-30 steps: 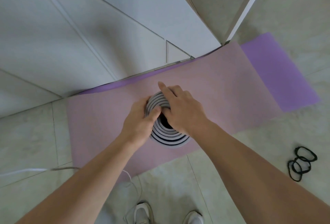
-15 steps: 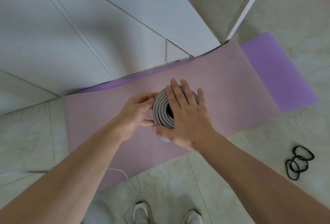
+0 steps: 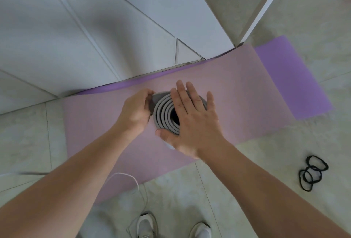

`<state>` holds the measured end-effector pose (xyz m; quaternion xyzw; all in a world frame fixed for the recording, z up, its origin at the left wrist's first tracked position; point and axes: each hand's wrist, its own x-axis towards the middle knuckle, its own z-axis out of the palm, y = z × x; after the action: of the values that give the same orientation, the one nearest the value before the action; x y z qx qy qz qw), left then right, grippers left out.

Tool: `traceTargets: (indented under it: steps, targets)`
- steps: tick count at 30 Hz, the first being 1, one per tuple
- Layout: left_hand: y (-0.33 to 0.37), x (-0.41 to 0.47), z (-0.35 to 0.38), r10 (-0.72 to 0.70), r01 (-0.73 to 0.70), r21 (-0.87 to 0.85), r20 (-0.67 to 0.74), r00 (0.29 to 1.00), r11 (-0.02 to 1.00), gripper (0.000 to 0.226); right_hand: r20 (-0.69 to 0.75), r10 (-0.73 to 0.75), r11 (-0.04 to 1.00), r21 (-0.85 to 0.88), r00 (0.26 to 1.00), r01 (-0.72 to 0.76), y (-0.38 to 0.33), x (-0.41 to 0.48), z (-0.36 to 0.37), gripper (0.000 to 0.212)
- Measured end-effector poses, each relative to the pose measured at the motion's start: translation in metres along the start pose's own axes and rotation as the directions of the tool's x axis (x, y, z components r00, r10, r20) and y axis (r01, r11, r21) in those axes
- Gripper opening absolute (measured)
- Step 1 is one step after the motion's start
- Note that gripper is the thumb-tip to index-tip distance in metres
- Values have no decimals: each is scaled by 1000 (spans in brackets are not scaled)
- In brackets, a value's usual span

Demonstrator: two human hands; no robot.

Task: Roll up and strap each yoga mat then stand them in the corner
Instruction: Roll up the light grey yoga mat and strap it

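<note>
Dead centre: roll, grey, upright on end on pink mat, spiral face up. At its 9 o'clock, left hand, fingers curled round the loose outer flap and gripping it. From 3 o'clock, right hand laid flat across the top, fingers straight, thumb against the rim at 6 o'clock; pressing, not grasping.

Step in hand, by the look of it: tightening and squaring the roll ahead of strapping. Press down evenly with the flat palm to level the layers. Draw the flap snug round with the left. Hold that tension through to strapping. Otherwise likely to spring loose, judging by the wide gaps in the spiral and the open core.

On floor at 4 o'clock, straps, black loops, well apart from the roll and probably out of reach without freeing a hand. Pink mat flat, lying over purple mat, the latter showing at 2 o'clock and along the wall toward 10; both unrolled. White cable looping at 7 o'clock, near shoes at 6: a likely snag underfoot. Corner for standing the mats not clearly made out.
</note>
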<state>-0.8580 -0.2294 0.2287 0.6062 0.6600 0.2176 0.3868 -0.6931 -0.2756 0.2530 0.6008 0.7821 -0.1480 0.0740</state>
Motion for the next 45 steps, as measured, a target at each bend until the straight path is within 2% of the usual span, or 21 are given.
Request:
traceTargets:
  steps: [3, 4, 6, 7, 10, 14, 17, 19, 22, 24, 26, 29, 32, 36, 39, 42, 45]
  targets:
    - [1, -12, 4, -80, 78, -54, -32, 996, 995, 16, -16, 31, 999, 13, 999, -31, -3, 4, 3, 105]
    - [5, -17, 4, -127, 125, -141, -6, 992, 982, 14, -16, 44, 999, 18, 999, -43, -2, 4, 3, 106]
    - [16, -26, 3, -206, 240, -373, 130, 970, 896, 17, 5, 61, 998, 23, 998, -61, 2, 2, 0, 108]
    - [21, -31, 4, -207, 271, -410, 195, 959, 871, 22, 16, 65, 998, 26, 998, -66, 5, -1, -1, 108]
    - [33, -43, 12, -201, 270, -347, 223, 954, 898, 38, 49, 56, 998, 27, 997, -57, 12, -14, -2, 114]
    - [57, -50, 31, -205, 266, -301, 221, 954, 916, 37, 103, 86, 995, 41, 991, -91, 34, -35, -6, 132]
    - [82, -54, 64, -115, 173, -231, 247, 962, 957, 37, 81, 184, 976, 106, 980, -192, 64, -60, -9, 128]
    - [99, -61, 91, -60, 108, -131, 328, 943, 986, 41, 63, 266, 944, 183, 962, -273, 94, -81, -6, 126]
    - [123, -67, 137, 0, 81, -139, 506, 863, 987, 64, 70, 322, 896, 301, 944, -328, 157, -117, 10, 126]
    - [134, -70, 177, 96, -96, -32, 585, 805, 995, 82, 60, 335, 860, 389, 940, -331, 207, -139, 28, 125]
    - [147, -72, 229, 171, -347, 171, 624, 762, 922, 109, 44, 356, 803, 497, 933, -330, 258, -155, 50, 124]
    - [167, -68, 327, 289, -522, 355, 535, 794, 776, 140, 35, 384, 679, 667, 923, -308, 337, -168, 88, 118]
    - [176, -50, 441, 383, -583, 398, 477, 791, 709, 141, 52, 443, 551, 772, 895, -318, 420, -183, 139, 115]
    - [195, -33, 554, 249, -573, 445, 597, 763, 688, 128, 116, 485, 398, 853, 867, -337, 514, -197, 216, 113]
    - [196, -22, 626, 239, -585, 433, 625, 743, 685, 110, 173, 511, 313, 875, 842, -370, 567, -202, 268, 113]
    - [182, -12, 694, 248, -573, 474, 584, 773, 668, 110, 232, 502, 238, 889, 833, -391, 606, -212, 312, 102]
    - [168, -1, 752, 258, -588, 529, 569, 781, 612, 109, 356, 562, 165, 837, 747, -522, 643, -234, 364, 83]
